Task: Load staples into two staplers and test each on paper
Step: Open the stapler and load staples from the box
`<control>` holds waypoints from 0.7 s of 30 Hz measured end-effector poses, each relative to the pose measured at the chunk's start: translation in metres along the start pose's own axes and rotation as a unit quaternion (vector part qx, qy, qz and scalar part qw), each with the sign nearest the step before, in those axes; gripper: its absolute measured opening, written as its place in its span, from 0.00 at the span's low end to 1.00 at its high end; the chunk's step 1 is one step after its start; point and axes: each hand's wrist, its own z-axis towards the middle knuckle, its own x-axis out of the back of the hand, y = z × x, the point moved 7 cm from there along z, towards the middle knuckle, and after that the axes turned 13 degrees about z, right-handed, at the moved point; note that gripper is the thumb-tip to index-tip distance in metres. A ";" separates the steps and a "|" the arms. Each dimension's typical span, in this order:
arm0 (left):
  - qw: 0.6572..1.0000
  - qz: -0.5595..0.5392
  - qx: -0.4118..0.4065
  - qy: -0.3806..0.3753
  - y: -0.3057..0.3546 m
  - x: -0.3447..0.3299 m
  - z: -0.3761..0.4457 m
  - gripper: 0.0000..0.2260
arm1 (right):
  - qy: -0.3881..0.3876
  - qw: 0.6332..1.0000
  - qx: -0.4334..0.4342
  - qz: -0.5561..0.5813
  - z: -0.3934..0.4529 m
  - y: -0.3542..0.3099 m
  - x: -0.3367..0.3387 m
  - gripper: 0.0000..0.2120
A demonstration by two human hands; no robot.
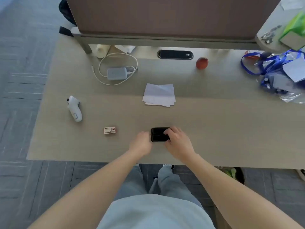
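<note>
Two black staplers lie side by side near the front edge of the grey desk. My right hand lies over their right end with fingers curled round them. My left hand touches their left end, its fingers bent against it. A small red-and-white staple box lies to the left of my left hand. A small stack of white paper sits farther back at the middle of the desk.
A white controller lies at the left. A grey charger with a looped white cable sits at the back left, a red apple at the back, and blue-strapped plastic bags at the right. A brown partition closes the back.
</note>
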 end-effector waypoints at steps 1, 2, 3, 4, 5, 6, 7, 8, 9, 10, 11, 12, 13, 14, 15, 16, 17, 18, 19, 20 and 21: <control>1.000 -0.012 -0.005 -0.001 0.001 -0.003 0.001 0.16 | -0.007 1.000 -0.003 -0.004 0.000 0.002 -0.005 0.19; 0.999 -0.035 -0.013 0.006 0.001 -0.007 0.002 0.15 | -0.007 1.000 -0.003 -0.002 0.000 0.002 -0.007 0.20; 0.998 -0.049 -0.023 0.009 0.001 -0.012 0.002 0.14 | -0.010 1.000 0.001 -0.005 -0.001 0.003 -0.012 0.20; 0.998 -0.063 -0.028 0.014 0.003 -0.015 0.002 0.13 | -0.011 1.000 0.006 -0.014 -0.001 0.002 -0.013 0.20; 0.996 -0.075 -0.032 0.019 0.002 -0.019 0.003 0.12 | -0.009 1.000 0.010 -0.014 -0.001 0.004 -0.015 0.19; 0.995 -0.085 -0.035 0.026 0.003 -0.019 0.003 0.11 | -0.005 1.000 0.013 -0.015 0.000 0.006 -0.017 0.18; 0.995 -0.091 -0.037 0.035 0.002 -0.020 0.005 0.11 | 0.001 1.000 0.017 -0.016 0.002 0.008 -0.017 0.17; 0.994 -0.093 -0.039 0.042 0.001 -0.018 0.005 0.11 | 0.006 1.000 0.022 -0.013 0.003 0.008 -0.017 0.16; 0.993 -0.100 -0.042 0.044 0.000 -0.019 0.007 0.11 | 0.006 1.000 0.027 -0.010 0.004 0.008 -0.019 0.16; 0.993 -0.102 -0.046 0.046 -0.001 -0.020 0.009 0.11 | 0.008 0.999 0.032 -0.008 0.005 0.007 -0.020 0.16; 0.991 -0.111 -0.050 0.051 -0.003 -0.018 0.011 0.11 | 0.012 0.999 0.035 -0.006 0.006 0.006 -0.020 0.17; 0.990 -0.116 -0.051 0.053 -0.006 -0.018 0.012 0.11 | 0.016 0.999 0.036 0.000 0.008 0.005 -0.020 0.17; 0.990 -0.119 -0.054 0.055 -0.009 -0.017 0.014 0.10 | 0.018 0.999 0.039 0.008 0.010 0.004 -0.023 0.17; 0.990 -0.116 -0.055 0.058 -0.012 -0.016 0.015 0.08 | 0.018 0.999 0.043 0.016 0.011 0.003 -0.025 0.16; 0.990 -0.115 -0.054 0.063 -0.015 -0.014 0.016 0.06 | 0.019 0.998 0.048 0.023 0.013 0.001 -0.028 0.16; 0.990 -0.115 -0.050 0.069 -0.020 -0.012 0.016 0.06 | 0.019 0.998 0.052 0.029 0.014 -0.002 -0.030 0.16; 0.989 -0.111 -0.051 0.082 -0.025 -0.009 0.017 0.06 | 0.021 0.998 0.055 0.034 0.016 -0.003 -0.033 0.16; 0.988 -0.107 -0.056 0.092 -0.029 -0.007 0.017 0.06 | 0.021 0.997 0.057 0.039 0.018 -0.003 -0.036 0.16; 0.987 -0.101 -0.064 0.103 -0.033 -0.006 0.017 0.05 | 0.022 0.997 0.060 0.042 0.019 -0.005 -0.040 0.16; 0.986 -0.098 -0.072 0.113 -0.037 -0.004 0.017 0.05 | 0.026 0.997 0.061 0.045 0.021 -0.007 -0.043 0.16; 0.984 -0.098 -0.081 0.126 -0.040 -0.003 0.018 0.06 | 0.032 0.996 0.064 0.046 0.023 -0.009 -0.046 0.16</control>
